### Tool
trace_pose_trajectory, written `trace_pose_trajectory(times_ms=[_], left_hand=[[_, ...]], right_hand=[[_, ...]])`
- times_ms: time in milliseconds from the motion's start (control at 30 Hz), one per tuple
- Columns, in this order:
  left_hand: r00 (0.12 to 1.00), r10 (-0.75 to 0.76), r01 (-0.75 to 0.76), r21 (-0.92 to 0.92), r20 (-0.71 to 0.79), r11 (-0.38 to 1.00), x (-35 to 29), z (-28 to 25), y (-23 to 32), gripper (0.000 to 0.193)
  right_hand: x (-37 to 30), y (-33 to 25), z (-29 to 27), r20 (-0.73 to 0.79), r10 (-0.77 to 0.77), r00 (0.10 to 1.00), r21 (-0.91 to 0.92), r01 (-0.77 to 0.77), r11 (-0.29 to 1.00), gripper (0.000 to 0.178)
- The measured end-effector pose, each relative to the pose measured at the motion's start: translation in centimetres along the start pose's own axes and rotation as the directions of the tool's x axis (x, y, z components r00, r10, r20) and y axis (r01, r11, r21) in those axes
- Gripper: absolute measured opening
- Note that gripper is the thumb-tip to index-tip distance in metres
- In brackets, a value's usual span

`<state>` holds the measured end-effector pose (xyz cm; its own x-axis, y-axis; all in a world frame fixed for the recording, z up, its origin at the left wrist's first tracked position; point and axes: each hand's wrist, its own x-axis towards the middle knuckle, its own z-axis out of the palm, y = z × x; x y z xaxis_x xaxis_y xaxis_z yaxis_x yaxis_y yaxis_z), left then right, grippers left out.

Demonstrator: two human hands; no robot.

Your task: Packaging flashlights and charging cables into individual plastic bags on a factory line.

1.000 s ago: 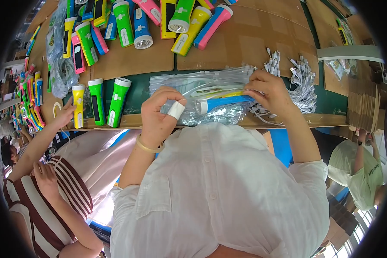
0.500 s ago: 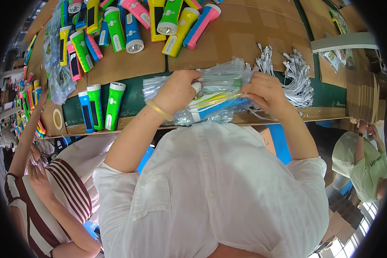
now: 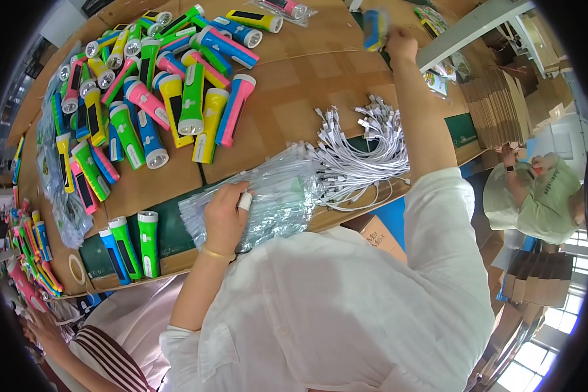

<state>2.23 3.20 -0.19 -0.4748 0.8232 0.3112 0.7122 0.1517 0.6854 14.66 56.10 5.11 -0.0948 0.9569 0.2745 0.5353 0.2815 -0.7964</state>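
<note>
A stack of clear plastic bags (image 3: 274, 202) lies at the table's near edge. My left hand (image 3: 224, 219) is on its left part, fingers curled together against the plastic; a white band wraps one finger. Far to the right, my right arm is stretched out over the table. A blue and yellow flashlight (image 3: 375, 30), smeared by motion, is at the fingertips of my right hand (image 3: 402, 46), which seems closed on its end. Several white charging cables (image 3: 362, 153) lie bundled right of the bags. Left of them stand a blue and two green flashlights (image 3: 148, 242).
Many coloured flashlights (image 3: 191, 98) are heaped on the cardboard-covered table (image 3: 300, 72). A grey metal bar (image 3: 473, 36) crosses near my right arm. A tape roll (image 3: 77, 268) lies at the left edge. Co-workers are at left and right, the right one in a green shirt (image 3: 545, 199).
My right hand has moved from the bags to the far right with the yellow and blue flashlight. My left hand has stayed at the bags. The view has turned and shifted.
</note>
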Motion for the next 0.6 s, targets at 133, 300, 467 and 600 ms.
trace_pose_trajectory(times_ms=[133, 300, 467, 600], left_hand=[[0.996, -0.014, 0.010, -0.040, -0.092, 0.999, 0.1, 0.3, 0.0, 0.017], [0.974, -0.224, 0.220, -0.267, 0.014, 0.938, 1.0, -0.4, 1.0, 0.014], [0.965, -0.258, 0.259, -0.303, 0.043, 0.917, 1.0, -0.8, 0.9, 0.015], [0.945, -0.327, 0.309, -0.324, -0.002, 0.894, -0.7, -3.0, 0.2, 0.015]], right_hand=[[2.0, 0.1, 1.3, -0.062, -0.130, 0.990, 0.115, 0.136, 0.984, 0.045], [-21.8, -9.3, 0.6, 0.855, -0.427, 0.293, 0.420, 0.090, 0.903, 0.032], [-31.3, -8.5, 1.1, 0.816, -0.578, -0.004, 0.473, 0.579, 0.664, 0.017], [-30.6, -8.2, 0.4, 0.810, -0.584, 0.060, 0.465, 0.540, 0.701, 0.013]])
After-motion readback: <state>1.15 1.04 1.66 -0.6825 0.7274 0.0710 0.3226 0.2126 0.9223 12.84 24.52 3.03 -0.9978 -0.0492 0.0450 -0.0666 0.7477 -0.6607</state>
